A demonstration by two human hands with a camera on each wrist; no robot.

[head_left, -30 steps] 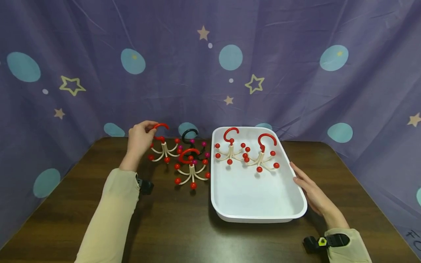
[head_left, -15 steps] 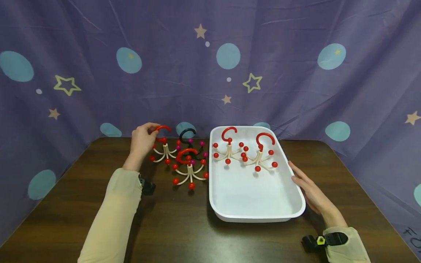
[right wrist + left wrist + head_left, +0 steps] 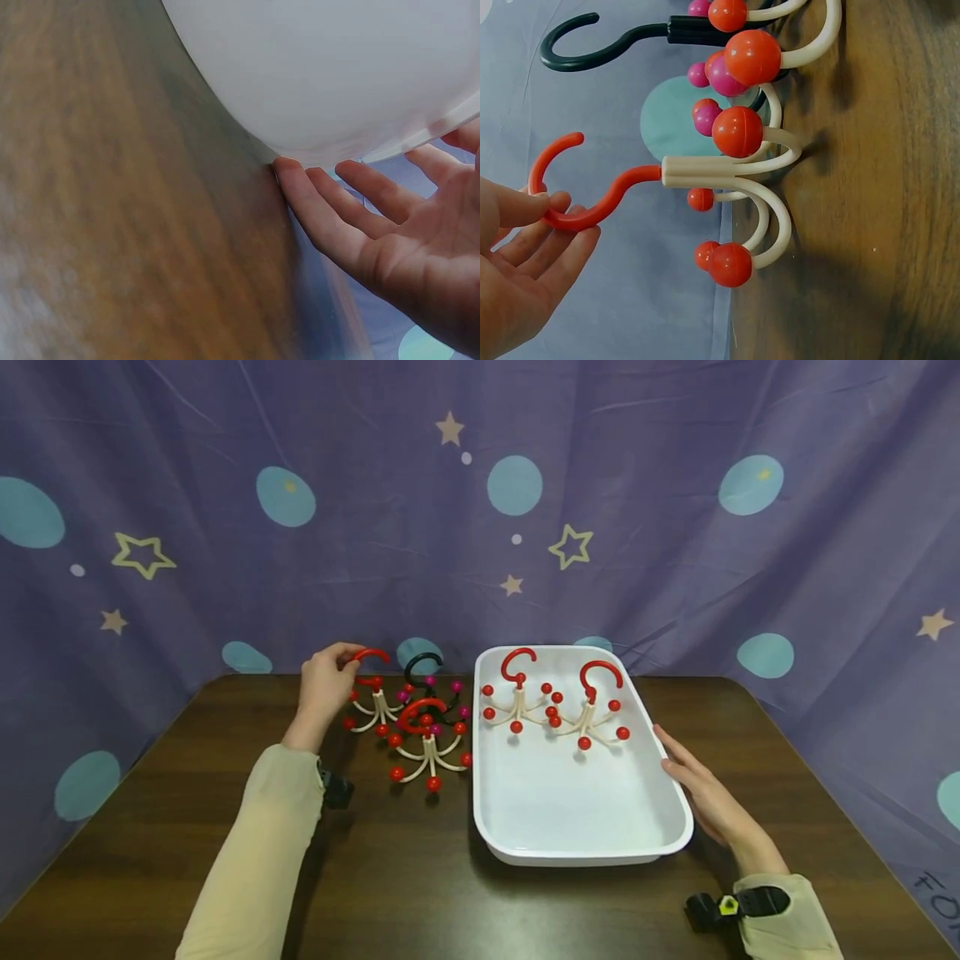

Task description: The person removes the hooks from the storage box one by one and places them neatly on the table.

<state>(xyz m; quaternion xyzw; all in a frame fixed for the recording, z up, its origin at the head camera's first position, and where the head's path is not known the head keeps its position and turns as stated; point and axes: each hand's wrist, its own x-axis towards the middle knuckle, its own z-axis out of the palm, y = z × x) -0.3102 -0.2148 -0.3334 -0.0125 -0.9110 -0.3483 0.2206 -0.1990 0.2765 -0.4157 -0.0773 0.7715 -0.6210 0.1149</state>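
My left hand [image 3: 324, 685] pinches the red hook of a white multi-arm hook hanger [image 3: 697, 171], thumb on one side and fingers on the other. Red balls tip its curved arms, and it stands upright low over the table. Just right of it are a black hook hanger with magenta balls [image 3: 424, 657] and another red-and-white hook hanger [image 3: 430, 747], whose arms overlap in view. My right hand [image 3: 708, 797] rests against the right side of a white tray [image 3: 585, 806]; its fingers, nearly straight, touch the tray's outer wall in the right wrist view.
Inside the tray, toward its far end, stand two red-and-white hook hangers, one on the left [image 3: 519, 697] and one on the right [image 3: 589, 714]. A purple curtain [image 3: 660, 585] with stars hangs behind the brown wooden table [image 3: 375, 877].
My left hand and its hook hanger have shifted slightly right and down, closer to the other hangers. The right hand stays at the tray; the head view has turned a little.
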